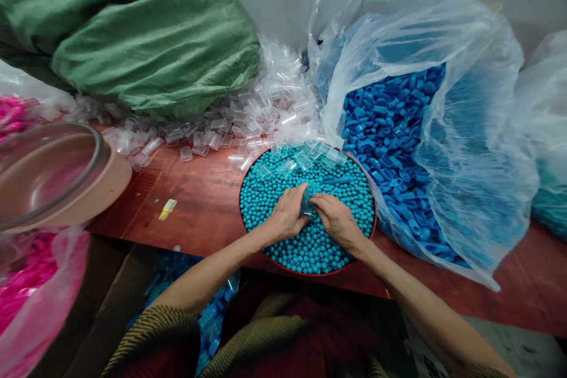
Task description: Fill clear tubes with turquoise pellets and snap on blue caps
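Note:
Over a round red-rimmed tray point(375, 225) full of small turquoise balls point(305, 253), both hands meet at a short clear plastic tube point(306, 207). My left hand point(287, 212) is closed around its left side, thumb and fingers on it. From the right, my right hand point(335, 220) pinches at the same tube with bent fingers. The hands partly cover it, so its contents are hard to make out. Just behind, more clear tubes point(303, 160) and a few blue plastic pieces point(336, 180) lie on top of the balls.
Loose clear tubes point(266, 115) are heaped behind the tray, beside a green cloth sack point(155, 41). A plastic bag point(478, 130) of blue caps point(390, 130) lies open at right. Basins point(117, 180) stand left on the reddish table point(199, 212); pink pieces point(35, 274) are below.

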### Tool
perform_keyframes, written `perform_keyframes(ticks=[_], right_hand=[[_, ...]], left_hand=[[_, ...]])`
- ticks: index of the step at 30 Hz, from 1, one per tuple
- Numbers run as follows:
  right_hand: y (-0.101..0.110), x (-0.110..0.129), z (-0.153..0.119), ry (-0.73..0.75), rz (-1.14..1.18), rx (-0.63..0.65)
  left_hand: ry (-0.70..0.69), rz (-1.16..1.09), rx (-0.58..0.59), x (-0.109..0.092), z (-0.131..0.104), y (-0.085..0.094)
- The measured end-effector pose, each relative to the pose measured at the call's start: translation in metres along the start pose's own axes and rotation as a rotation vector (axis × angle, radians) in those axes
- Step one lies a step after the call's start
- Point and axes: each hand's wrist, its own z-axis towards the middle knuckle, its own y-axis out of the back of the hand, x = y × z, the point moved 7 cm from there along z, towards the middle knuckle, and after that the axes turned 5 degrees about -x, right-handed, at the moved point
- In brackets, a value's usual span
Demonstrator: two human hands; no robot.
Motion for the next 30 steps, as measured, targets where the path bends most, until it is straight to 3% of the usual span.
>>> perform_keyframes(ticks=[4, 7, 11, 16, 20, 25, 28, 30], right_hand=[[0.017, -0.019, 0.021, -0.129, 0.000, 0.003], [0.009, -0.028, 0.040, -0.233, -0.101, 0.103], [-0.014, -0.024, 0.051, -0.167, -0.003, 0.202], [-0.004, -0.037, 0.044, -0.180, 0.104, 0.067], [0.010, -0.041, 0.038, -0.221, -0.085, 0.046], [0.008, -0.025, 0.043, -0.163, -0.504, 0.158], [-0.005, -0.011, 0.060, -0.049, -0.481, 0.192], [-0.013, -0.013, 0.071, -0.083, -0.420, 0.238]], left_hand=[[0.049, 0.004, 0.080, -0.001, 0.005, 0.002], [0.058, 0.000, 0.067, 0.003, 0.005, 0.003], [0.055, -0.025, 0.062, 0.013, 0.004, 0.002], [0.007, -0.014, 0.020, 0.018, 0.000, -0.003], [0.055, 0.023, -0.070, 0.021, 0.000, -0.001], [0.168, 0.039, 0.003, 0.022, 0.006, 0.005], [0.227, 0.028, 0.085, 0.023, 0.009, 0.007], [0.211, 0.012, 0.095, 0.021, 0.009, 0.008]])
